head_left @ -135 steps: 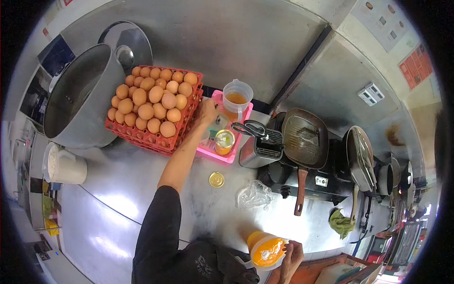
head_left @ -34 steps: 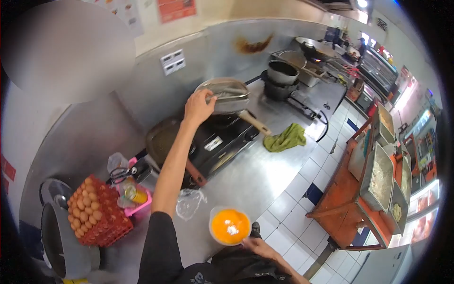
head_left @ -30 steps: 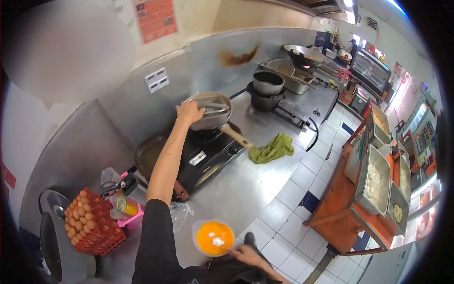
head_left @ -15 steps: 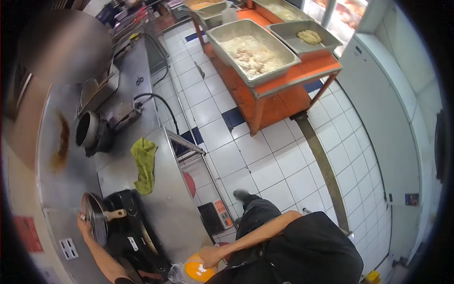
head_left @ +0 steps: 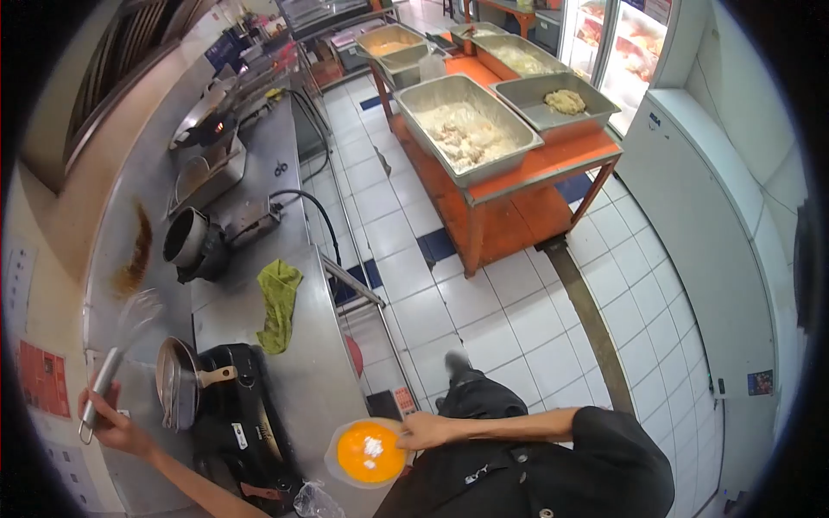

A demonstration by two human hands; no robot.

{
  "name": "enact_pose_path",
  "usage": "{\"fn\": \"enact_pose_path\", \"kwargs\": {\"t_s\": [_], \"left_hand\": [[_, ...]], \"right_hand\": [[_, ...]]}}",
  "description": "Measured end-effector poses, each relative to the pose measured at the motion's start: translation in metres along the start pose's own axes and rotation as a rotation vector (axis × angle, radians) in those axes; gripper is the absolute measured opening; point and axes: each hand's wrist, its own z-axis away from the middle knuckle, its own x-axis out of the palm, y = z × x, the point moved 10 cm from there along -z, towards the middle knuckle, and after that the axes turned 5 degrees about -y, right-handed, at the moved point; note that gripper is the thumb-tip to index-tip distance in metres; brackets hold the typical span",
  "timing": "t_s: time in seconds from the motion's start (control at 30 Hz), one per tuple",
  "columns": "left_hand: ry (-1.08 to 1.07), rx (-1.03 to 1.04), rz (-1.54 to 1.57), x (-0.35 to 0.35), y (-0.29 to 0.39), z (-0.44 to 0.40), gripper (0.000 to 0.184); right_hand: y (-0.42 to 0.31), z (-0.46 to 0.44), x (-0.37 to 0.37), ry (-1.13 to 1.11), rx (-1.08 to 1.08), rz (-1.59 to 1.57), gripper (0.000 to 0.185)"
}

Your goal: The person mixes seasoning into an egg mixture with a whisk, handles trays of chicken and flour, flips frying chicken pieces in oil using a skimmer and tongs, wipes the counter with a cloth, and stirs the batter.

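Observation:
My left hand (head_left: 121, 427) is raised at the left, closed around the handle of a whisk (head_left: 105, 373) whose wire end points up. In front of my body, my right hand (head_left: 423, 430) grips the edge of a bowl (head_left: 333, 466). It holds orange liquid (head_left: 361, 442) with white clumps on top. Between my hands, a black portable stove (head_left: 229, 423) sits on the metal counter. A pan with a pale handle (head_left: 216, 375) stands at its left side, with what looks like a clear lid or container (head_left: 183, 397) against it. Crumpled clear plastic (head_left: 318, 499) lies near the bowl.
On the steel counter (head_left: 319, 363) lie a green cloth (head_left: 278, 306), a dark pot (head_left: 183, 237) and scissors (head_left: 281, 169). An orange table (head_left: 509, 203) carries metal trays, one with floury food (head_left: 466, 134). A white freezer (head_left: 708, 233) stands at the right.
My left hand has moved from beside the pan to the left, now holding up the whisk. My right hand has brought the bowl upward, showing white clumps. The view has shifted.

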Motion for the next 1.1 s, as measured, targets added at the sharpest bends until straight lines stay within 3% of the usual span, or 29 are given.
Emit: {"fn": "enact_pose_path", "kwargs": {"t_s": [0.07, 0.2, 0.23, 0.37, 0.53, 0.6, 0.63, 0.7, 0.83, 0.9, 0.97, 1.1], "left_hand": [[-0.173, -0.036, 0.241, 0.043, 0.059, 0.026, 0.032], [-0.642, -0.154, 0.661, 0.176, 0.181, 0.119, 0.026], [-0.706, -0.21, 0.843, 0.21, 0.206, 0.147, 0.024], [-1.196, -0.082, 0.795, 0.33, 0.32, 0.23, 0.013], [-1.191, 0.108, 0.861, 0.452, 0.429, 0.31, 0.018], [-1.469, -0.041, 0.707, 0.503, 0.451, 0.357, 0.021], [-1.464, -0.053, 0.705, 0.518, 0.467, 0.36, 0.021], [-1.613, 0.198, 0.623, 0.539, 0.511, 0.381, 0.027], [-1.52, 0.305, 0.768, 0.571, 0.542, 0.386, 0.034], [-1.52, 0.058, 0.958, 0.604, 0.524, 0.372, 0.034], [-1.405, -0.181, 0.86, 0.65, 0.476, 0.349, 0.037], [-0.822, -0.49, 0.339, 0.725, 0.327, 0.328, 0.031]], "right_hand": [[0.019, 0.027, -0.037, 0.203, 0.018, -0.063, 0.047], [0.062, 0.086, -0.101, 0.315, 0.14, -0.18, 0.046], [0.08, 0.104, -0.121, 0.447, 0.178, -0.18, 0.045], [0.134, 0.177, -0.196, 0.724, 0.23, -0.281, 0.045], [0.205, 0.27, -0.283, 0.957, 0.348, -0.382, 0.045], [0.236, 0.306, -0.316, 1.089, 0.366, -0.421, 0.042], [0.243, 0.321, -0.331, 1.075, 0.364, -0.43, 0.039], [0.265, 0.348, -0.356, 1.104, 0.343, -0.488, 0.036], [0.293, 0.385, -0.402, 1.283, 0.23, -0.645, 0.03], [0.313, 0.397, -0.423, 1.381, 0.145, -0.698, 0.031], [0.322, 0.403, -0.439, 1.406, 0.153, -0.706, 0.032], [0.355, 0.41, -0.468, 1.473, 0.155, -0.751, 0.03]]}}
